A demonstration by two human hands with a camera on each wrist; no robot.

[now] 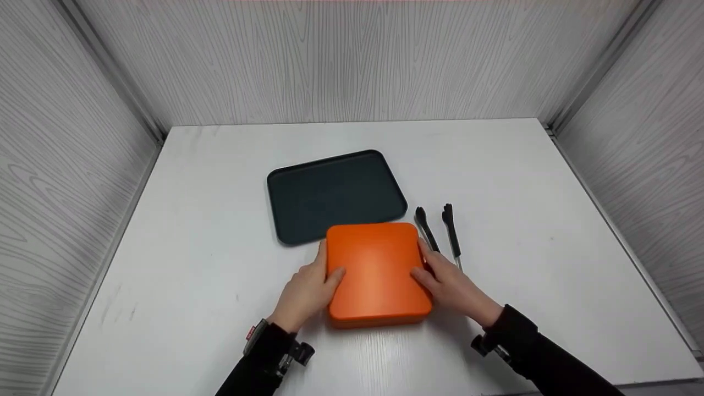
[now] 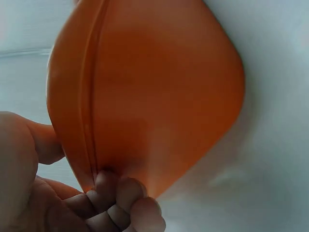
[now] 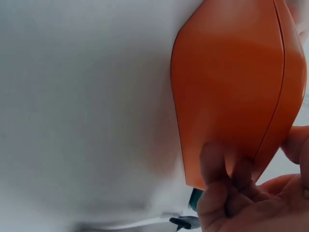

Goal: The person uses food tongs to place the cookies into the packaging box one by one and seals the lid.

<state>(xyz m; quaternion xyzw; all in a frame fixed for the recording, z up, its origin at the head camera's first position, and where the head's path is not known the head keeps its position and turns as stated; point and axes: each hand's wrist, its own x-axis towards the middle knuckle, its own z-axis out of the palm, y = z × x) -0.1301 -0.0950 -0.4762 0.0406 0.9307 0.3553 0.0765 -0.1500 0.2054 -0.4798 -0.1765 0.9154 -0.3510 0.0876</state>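
An orange square box with rounded corners is held between both hands, its flat lid facing up. On its left side my left hand grips it, thumb over the top edge and fingers against the side wall. My right hand grips the opposite side the same way. A seam between lid and body runs along the box in the left wrist view. In the right wrist view, curled fingers press on the side of the box.
Behind the box lies a dark rectangular tray, its near edge overlapped by the box in the head view. Tongs with black tips lie right of the box, partly hidden by the right hand. Wood-grain panels wall the white table.
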